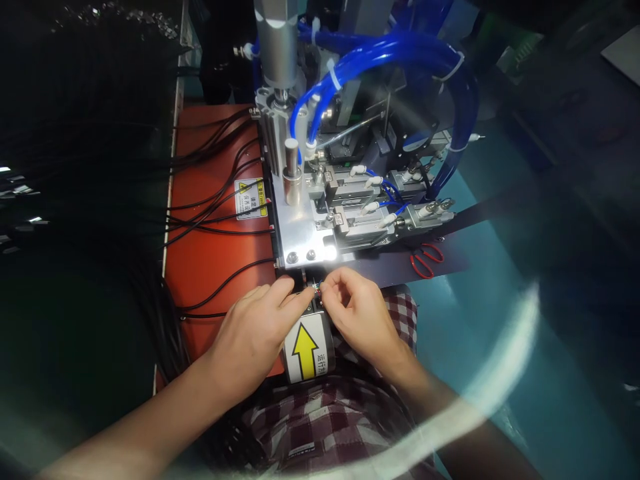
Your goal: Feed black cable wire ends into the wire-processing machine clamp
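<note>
My left hand [255, 320] is closed, with thumb and forefinger pressed together just below the machine's shiny metal plate [300, 237]. Facing it from the right, my right hand [357, 310] pinches with thumb and forefinger. Between the two sets of fingertips show thin coloured wires [317, 288], tiny and partly covered by the fingers. Right under the hands sits a rounded block [324, 363] whose white label carries a yellow arrow [305, 350]. My left wrist lies over the orange-red surface [200, 267].
Black cables [215, 290] run across the orange-red surface to the machine. A warning label [251, 199] is stuck there. Blue air hoses [400, 50] arch over several small pneumatic cylinders [355, 183]. Red-handled scissors [427, 260] lie right of the machine. Checked cloth [330, 427] covers my lap.
</note>
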### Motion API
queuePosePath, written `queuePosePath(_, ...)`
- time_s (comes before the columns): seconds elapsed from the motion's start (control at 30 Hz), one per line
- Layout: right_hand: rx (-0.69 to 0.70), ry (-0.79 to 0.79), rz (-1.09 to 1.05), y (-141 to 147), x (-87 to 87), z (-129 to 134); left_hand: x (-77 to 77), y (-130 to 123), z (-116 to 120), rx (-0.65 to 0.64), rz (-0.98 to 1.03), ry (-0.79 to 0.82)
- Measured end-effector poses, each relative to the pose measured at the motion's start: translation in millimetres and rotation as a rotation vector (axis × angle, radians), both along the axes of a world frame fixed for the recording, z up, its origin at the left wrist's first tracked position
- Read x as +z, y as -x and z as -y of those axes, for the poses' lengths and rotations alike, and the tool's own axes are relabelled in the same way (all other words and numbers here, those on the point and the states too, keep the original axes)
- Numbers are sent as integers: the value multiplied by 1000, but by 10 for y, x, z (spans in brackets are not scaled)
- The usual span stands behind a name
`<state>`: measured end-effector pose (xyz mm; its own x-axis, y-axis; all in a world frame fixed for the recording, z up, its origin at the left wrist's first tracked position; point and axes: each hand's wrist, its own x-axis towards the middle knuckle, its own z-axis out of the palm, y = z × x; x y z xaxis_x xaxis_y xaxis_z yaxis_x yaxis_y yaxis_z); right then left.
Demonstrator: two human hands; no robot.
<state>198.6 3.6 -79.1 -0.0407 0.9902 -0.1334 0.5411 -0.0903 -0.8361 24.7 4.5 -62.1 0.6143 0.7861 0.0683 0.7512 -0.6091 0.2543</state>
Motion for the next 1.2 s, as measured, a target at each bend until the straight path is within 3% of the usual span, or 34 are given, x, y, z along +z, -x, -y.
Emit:
queuePosePath(0.2,-11,330,-429,-91,-85,-60,2,12,-3,6,20,41)
queuePosePath(0.33,-73,219,-387,-82,-77,-42,2,11,-13,-2,30,47)
queuePosePath(0.6,-41,-147,-109,38,-67,7,9,11,-17,-2,68,54)
queuePosePath(0.83,-46,-72,-218,33,-125,16,22,9,-17,5,73,85)
queuePosePath(1.07,-24,-125,-168,29,-114,18,31,20,-9,2,86,84)
queuePosePath(1.2,-44,-49,-233,28,-133,15,10,11,-24,-5,99,63)
